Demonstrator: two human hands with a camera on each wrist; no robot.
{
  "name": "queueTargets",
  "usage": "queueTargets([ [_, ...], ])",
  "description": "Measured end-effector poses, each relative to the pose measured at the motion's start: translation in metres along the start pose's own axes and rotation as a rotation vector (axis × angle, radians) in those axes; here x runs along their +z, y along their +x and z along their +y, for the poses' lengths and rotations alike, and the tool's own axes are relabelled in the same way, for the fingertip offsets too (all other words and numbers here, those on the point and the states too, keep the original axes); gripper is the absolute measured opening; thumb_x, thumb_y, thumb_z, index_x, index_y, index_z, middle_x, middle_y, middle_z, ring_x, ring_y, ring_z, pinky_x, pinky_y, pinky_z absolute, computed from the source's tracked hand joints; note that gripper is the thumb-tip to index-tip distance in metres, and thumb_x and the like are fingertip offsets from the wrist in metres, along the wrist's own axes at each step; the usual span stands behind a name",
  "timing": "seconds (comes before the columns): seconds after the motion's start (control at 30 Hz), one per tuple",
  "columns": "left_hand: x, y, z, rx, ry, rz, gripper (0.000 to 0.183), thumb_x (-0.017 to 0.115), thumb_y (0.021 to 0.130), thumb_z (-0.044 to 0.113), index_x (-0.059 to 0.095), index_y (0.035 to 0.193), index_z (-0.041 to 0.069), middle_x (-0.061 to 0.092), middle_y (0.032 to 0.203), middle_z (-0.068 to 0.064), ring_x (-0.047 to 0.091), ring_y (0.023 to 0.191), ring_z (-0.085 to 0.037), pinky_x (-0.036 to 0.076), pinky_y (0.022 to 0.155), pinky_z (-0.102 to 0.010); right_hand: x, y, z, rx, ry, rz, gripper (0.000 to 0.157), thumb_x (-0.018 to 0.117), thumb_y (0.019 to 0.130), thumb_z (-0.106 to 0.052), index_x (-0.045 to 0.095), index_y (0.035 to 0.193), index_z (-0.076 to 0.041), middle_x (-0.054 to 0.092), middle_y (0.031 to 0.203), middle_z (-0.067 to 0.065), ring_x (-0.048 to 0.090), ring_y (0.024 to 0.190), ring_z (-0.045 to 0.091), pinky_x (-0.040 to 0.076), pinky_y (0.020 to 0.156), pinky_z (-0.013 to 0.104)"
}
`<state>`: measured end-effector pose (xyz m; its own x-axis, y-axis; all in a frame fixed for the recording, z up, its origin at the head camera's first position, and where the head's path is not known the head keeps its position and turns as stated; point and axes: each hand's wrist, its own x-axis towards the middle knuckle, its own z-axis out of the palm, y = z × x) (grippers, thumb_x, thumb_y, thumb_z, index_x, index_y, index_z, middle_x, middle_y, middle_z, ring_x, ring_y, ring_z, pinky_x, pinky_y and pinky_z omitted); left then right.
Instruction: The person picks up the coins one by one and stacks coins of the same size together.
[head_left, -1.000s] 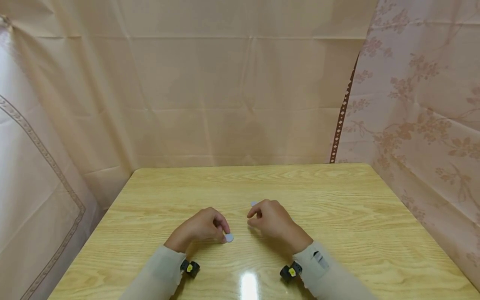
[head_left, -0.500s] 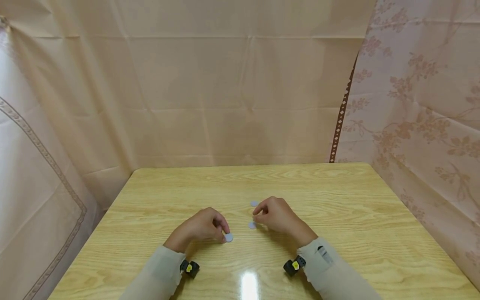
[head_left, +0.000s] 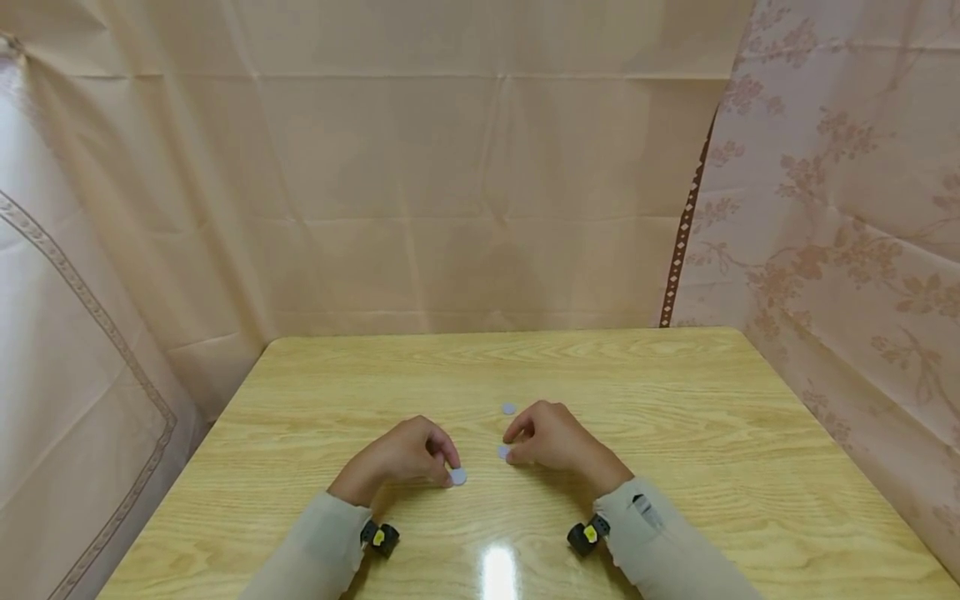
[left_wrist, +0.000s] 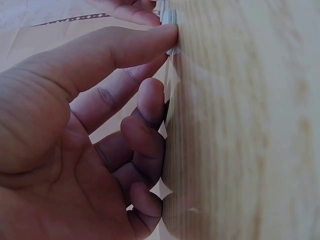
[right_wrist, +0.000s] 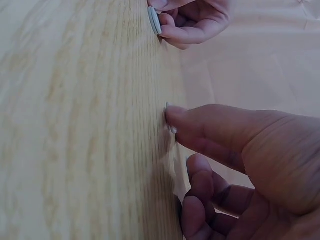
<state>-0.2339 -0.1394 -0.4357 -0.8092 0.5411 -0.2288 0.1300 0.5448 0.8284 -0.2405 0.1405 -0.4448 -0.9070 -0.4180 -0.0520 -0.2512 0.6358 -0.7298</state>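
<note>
My left hand (head_left: pixel 411 450) pinches a thin stack of light grey round discs (head_left: pixel 458 476) between thumb and forefinger, low over the wooden table (head_left: pixel 360 375). The right wrist view shows two layers in this disc stack (right_wrist: pixel 154 21), standing edge-on at the fingertips. Across a small gap, my right hand (head_left: pixel 551 435) has its thumb and forefinger on opposite edges of a single flat disc (head_left: pixel 503 452). Most of that disc (right_wrist: pixel 168 106) is hidden behind the thumb in the right wrist view. Farther back lies another grey disc (head_left: pixel 508 408), apart from both hands.
A beige curtain (head_left: pixel 465 192) hangs behind the table's far edge. Flowered cloth (head_left: pixel 847 250) hangs at the right, and pale cloth (head_left: pixel 67 375) at the left. A bright light reflection lies on the near tabletop.
The right hand drew back and right, uncovering the near and far discs, then came down with its fingers at the near one. The left hand with its disc stack stayed still.
</note>
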Motion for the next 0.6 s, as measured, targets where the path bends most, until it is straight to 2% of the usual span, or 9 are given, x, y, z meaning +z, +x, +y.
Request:
queueTargets([
  [0.2, -0.0006, -0.0007, -0.0003, -0.008, 0.015, 0.004, 0.014, 0.087, 0.077, 0.002, 0.078, 0.086, 0.008, 0.059, 0.065, 0.000, 0.048, 0.059, -0.012, 0.042, 0.059, -0.027, 0.0020, 0.0001, -0.0024, 0.002, 0.020, 0.001, 0.009, 0.088, 0.082, -0.015, 0.082, 0.089, -0.016, 0.067, 0.069, -0.005, 0.052, 0.060, 0.011, 0.043, 0.055, 0.025],
  [0.6, 0.0003, -0.0016, -0.0005, -0.001, 0.012, -0.006, 0.014, 0.086, 0.078, 0.003, 0.079, 0.087, 0.010, 0.059, 0.064, 0.002, 0.047, 0.057, -0.011, 0.043, 0.057, -0.025, 0.0042, -0.0025, -0.0034, -0.005, 0.064, -0.039, 0.008, 0.082, 0.086, -0.010, 0.081, 0.094, -0.013, 0.060, 0.063, -0.005, 0.047, 0.055, 0.010, 0.038, 0.051, 0.024],
])
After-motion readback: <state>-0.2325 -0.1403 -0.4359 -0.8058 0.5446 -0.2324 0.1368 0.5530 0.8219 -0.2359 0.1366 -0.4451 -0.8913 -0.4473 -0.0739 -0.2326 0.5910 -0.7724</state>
